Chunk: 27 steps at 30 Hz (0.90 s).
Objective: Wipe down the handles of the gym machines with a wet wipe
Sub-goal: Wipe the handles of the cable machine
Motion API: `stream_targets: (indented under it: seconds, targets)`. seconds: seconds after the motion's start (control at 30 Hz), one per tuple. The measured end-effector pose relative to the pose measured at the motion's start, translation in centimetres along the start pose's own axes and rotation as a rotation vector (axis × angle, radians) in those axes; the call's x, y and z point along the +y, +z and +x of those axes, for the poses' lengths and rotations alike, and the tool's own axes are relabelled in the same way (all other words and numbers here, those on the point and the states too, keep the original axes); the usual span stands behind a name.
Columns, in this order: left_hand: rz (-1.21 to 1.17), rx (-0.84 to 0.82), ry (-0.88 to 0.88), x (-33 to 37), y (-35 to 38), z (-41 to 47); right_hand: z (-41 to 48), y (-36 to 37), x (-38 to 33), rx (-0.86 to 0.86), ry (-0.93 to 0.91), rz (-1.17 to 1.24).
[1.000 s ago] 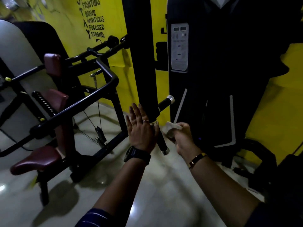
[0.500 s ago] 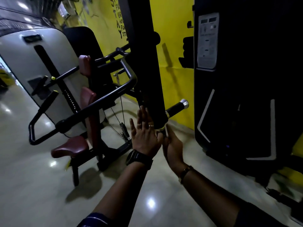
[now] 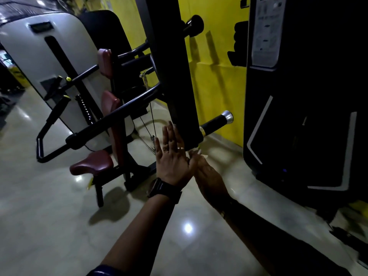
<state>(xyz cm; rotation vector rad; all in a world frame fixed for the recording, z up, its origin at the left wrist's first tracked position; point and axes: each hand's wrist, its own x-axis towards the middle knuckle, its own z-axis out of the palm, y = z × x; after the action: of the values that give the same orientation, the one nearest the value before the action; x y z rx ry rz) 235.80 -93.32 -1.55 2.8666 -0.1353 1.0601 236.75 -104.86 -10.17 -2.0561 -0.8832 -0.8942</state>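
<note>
Wet wipe (image 3: 199, 152) at the foot of the machine's black post (image 3: 175, 76)
Left hand (image 3: 172, 158) lies flat, fingers straight, against the post, likely to steady it; right hand (image 3: 203, 168) pinches the wipe just below, under the chrome-capped handle (image 3: 217, 122).

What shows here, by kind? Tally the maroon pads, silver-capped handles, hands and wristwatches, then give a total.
Maroon pads: 3
Silver-capped handle: 1
Hands, left hand and right hand: 2
Wristwatch: 1
Total: 7
</note>
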Motion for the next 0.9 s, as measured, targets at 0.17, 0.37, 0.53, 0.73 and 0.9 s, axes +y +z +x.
stream_targets:
  seconds: [0.17, 0.37, 0.53, 0.73, 0.9]
  targets:
    - [0.051, 0.059, 0.006, 0.0, 0.8, -0.2, -2.3, -1.0, 2.6, -0.134, -0.189, -0.101]
    - [0.041, 0.094, -0.030, 0.3, 0.8, -0.2, -1.7, -3.4, 2.3, -0.192, -0.147, -0.173]
    - [0.018, 0.061, -0.030, 0.3, 0.5, -0.3, -1.2, -4.9, 2.4, -0.111, -0.227, -0.175]
    - [-0.026, -0.032, -0.041, -0.2, 0.1, -0.1, 0.1, -4.2, 2.8, -0.179, -0.273, -0.176]
    - [0.026, -0.004, -0.026, -0.2, 0.6, -0.1, -3.5, -4.8, 3.4, -0.221, -0.294, -0.245]
